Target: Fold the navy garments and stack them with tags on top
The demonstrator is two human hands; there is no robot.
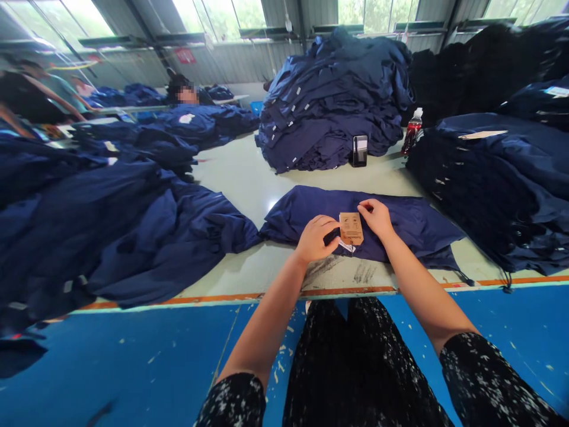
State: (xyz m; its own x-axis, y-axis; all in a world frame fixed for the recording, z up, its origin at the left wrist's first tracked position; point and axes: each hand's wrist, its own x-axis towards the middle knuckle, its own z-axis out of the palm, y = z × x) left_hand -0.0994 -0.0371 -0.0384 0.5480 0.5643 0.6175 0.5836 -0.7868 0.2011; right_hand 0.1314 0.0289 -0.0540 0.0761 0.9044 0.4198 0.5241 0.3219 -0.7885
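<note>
A navy garment [413, 222], folded into a long flat bundle, lies on the table in front of me. On it rests a brown cardboard hang tag [351, 228] with small dark print, and a white label [345, 245] shows beneath its lower edge. My left hand [316, 238] has its index finger and thumb closed at the tag's left edge, close to the label. With bent fingers pinched together, my right hand [376, 218] is at the tag's upper right corner. The fingertips partly hide the tag's edges.
Navy garments [133, 231] spread over the table [240, 172] at left. Behind stands a tall garment pile [333, 101], with a phone [360, 150] leaning on it and a red-labelled bottle [412, 131] beside. Another stack [489, 184] fills the right. People are at the far left and back.
</note>
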